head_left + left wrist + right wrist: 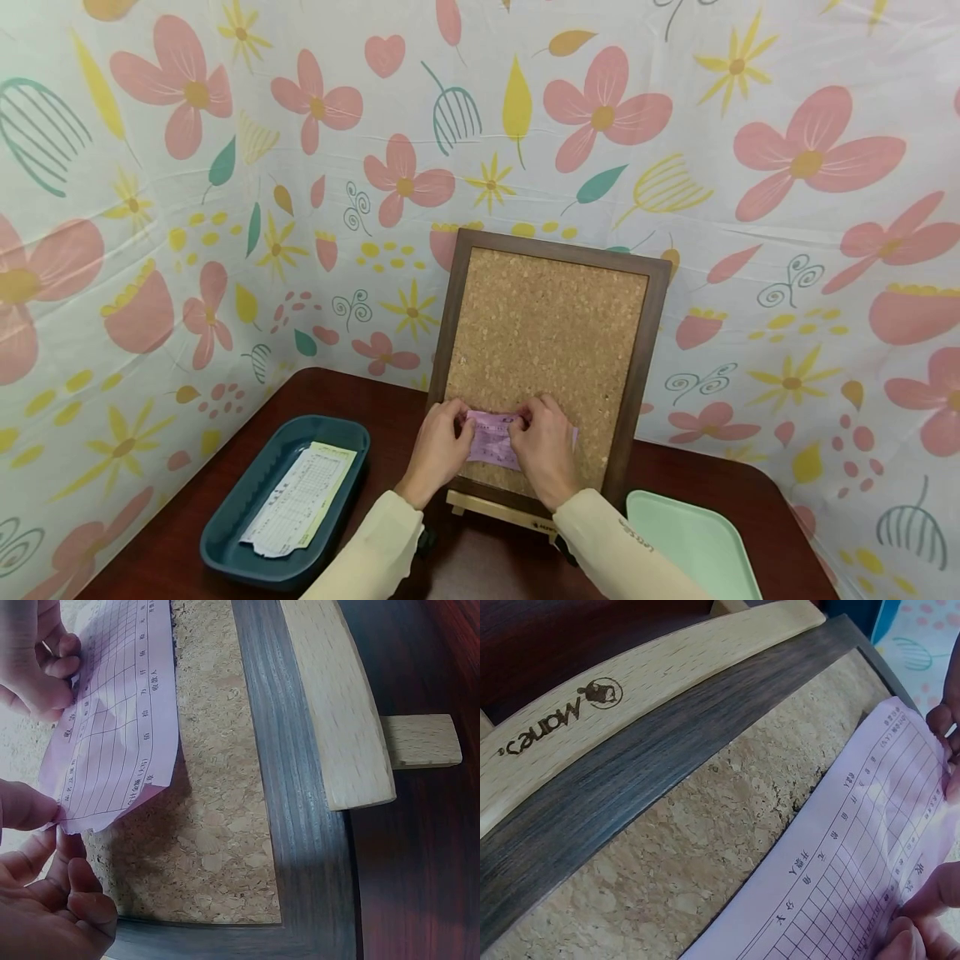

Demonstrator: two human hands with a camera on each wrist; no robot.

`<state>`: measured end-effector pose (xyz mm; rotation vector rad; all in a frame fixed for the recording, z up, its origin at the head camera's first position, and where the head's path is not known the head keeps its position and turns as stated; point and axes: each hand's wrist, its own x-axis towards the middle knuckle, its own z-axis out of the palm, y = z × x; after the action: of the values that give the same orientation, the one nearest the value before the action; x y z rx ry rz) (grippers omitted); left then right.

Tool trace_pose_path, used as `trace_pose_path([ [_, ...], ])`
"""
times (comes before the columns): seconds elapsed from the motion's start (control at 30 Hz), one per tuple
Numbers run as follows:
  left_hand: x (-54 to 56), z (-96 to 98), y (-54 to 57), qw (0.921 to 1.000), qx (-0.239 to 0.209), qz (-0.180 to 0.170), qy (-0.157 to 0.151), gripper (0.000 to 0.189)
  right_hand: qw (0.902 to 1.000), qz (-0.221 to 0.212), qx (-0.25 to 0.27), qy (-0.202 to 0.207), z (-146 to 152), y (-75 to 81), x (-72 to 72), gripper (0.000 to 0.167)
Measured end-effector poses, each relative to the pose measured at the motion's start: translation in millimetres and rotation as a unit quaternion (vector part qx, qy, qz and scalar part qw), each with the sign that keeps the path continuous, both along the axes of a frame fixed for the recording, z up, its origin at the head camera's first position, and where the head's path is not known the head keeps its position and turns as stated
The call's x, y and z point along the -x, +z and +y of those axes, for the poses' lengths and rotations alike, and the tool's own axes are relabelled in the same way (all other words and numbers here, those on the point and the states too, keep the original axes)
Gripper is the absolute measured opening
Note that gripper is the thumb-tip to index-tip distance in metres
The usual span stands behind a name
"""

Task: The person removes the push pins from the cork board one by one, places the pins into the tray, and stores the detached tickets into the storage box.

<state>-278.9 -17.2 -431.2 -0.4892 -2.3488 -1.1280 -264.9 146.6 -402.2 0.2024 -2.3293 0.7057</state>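
A pink printed receipt slip (491, 440) lies against the lower part of a cork board (551, 325) with a dark wooden frame. My left hand (440, 446) pinches the slip's upper left corner between thumb and fingers, as the left wrist view shows. On the slip's upper edge, nearer its middle, my right hand (545, 446) has thumb and fingertips pressed together. Whether a pin sits between those fingertips is hidden. In the right wrist view the receipt slip (840, 847) shows a printed grid, with its lower edge against the cork.
The board leans on a light wooden stand (498, 510). At the left is a dark blue tray (213, 533) holding white and yellow-green paper slips (300, 500). A pale green tray (693, 542) lies at the right on the dark red table (352, 396). Behind hangs a floral cloth (495, 100).
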Motion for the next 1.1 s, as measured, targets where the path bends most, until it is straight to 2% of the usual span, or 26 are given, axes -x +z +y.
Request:
trace_pose_path([
  [0.33,1.9,0.3,-1.0,1.0,-0.002,0.003,0.0,0.013,0.9999,0.003,0.006,0.008,3,-2.6,2.5,0.01],
  [0.67,3.2,-0.7,-1.8,1.0,-0.006,-0.004,0.0,0.012,0.999,0.034,0.009,0.026,6,-6.4,1.9,0.013],
  [1.1,1.0,-0.9,0.1,0.9996,-0.029,0.005,0.0,0.009,0.9893,0.08,0.016,0.121,21,-15.3,-1.3,0.018],
])
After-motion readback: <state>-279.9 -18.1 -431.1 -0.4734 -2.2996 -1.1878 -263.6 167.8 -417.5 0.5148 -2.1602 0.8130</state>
